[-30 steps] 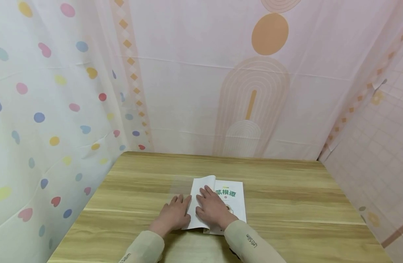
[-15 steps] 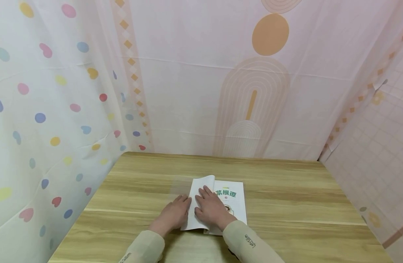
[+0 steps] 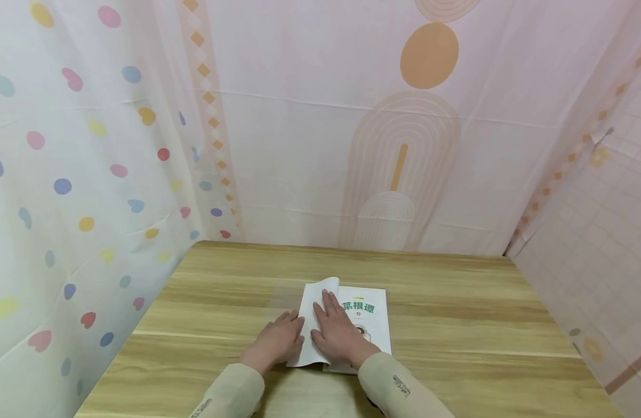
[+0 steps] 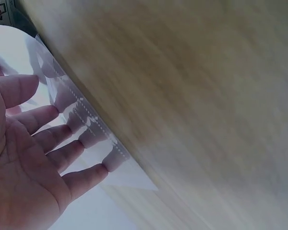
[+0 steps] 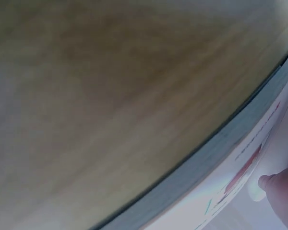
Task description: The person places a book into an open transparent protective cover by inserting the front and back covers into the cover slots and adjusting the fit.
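A book (image 3: 377, 322) with green title characters lies on the wooden table, its white cover flap (image 3: 309, 342) turned over to the left. My right hand (image 3: 337, 334) rests on that flap with its fingers spread and straight. By the flap's left edge is my left hand (image 3: 278, 339). In the left wrist view, the fingertips of this left hand (image 4: 38, 158) touch a clear plastic film (image 4: 93, 124) with a dotted seam. The right wrist view catches the thick page edge of the book (image 5: 201, 165) and one fingertip (image 5: 281, 189) over the white flap.
The wooden table (image 3: 456, 325) extends on both sides of the book. Behind it hangs a pale curtain (image 3: 289, 145) with arch patterns. A dotted curtain (image 3: 90, 174) borders the left side, a checked one (image 3: 608, 232) the right.
My right hand's fingers have slid slightly up the flap, toward its far end. The left hand stays at the flap's left edge, nearly still.
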A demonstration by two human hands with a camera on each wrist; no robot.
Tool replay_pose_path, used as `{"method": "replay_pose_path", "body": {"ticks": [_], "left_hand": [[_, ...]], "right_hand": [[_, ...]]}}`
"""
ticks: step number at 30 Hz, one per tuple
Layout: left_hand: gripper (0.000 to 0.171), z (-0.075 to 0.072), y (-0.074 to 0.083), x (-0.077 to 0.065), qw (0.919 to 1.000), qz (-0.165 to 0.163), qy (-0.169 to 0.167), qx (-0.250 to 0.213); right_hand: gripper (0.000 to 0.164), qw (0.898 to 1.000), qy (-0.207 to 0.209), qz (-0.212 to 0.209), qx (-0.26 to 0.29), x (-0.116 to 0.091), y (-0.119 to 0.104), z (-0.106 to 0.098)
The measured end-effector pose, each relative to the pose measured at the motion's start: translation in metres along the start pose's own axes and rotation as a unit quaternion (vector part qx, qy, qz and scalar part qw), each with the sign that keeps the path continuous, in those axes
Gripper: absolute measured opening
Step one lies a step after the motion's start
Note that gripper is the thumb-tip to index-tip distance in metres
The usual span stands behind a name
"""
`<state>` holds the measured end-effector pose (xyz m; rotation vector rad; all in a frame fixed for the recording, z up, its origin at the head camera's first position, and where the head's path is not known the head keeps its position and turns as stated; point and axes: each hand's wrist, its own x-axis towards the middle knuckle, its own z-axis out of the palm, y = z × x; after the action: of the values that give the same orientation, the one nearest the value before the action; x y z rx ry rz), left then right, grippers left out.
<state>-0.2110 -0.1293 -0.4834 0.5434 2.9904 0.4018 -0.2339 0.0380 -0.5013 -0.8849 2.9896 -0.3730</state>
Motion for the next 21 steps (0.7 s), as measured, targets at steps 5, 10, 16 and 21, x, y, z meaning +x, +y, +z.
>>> {"method": "replay_pose_path", "body": {"ticks": [5, 10, 16, 21], "left_hand": [[0.043, -0.001, 0.000, 0.000, 1.0000, -0.002, -0.002, -0.004], [0.044, -0.001, -0.001, 0.000, 0.9999, -0.002, -0.006, -0.010], [0.045, -0.004, -0.003, 0.002, 0.9994, 0.000, -0.019, -0.028], [0.045, -0.006, -0.004, 0.003, 0.9994, 0.002, -0.018, -0.028]], "right_hand": [[0.064, 1.000, 0.003, 0.000, 0.020, -0.009, 0.002, -0.005], [0.062, 0.998, 0.001, -0.017, 0.066, -0.017, 0.009, -0.010], [0.062, 0.995, -0.029, -0.018, 0.096, -0.021, 0.017, -0.014], [0.064, 0.994, -0.035, -0.015, 0.101, -0.021, 0.019, -0.014]]}}
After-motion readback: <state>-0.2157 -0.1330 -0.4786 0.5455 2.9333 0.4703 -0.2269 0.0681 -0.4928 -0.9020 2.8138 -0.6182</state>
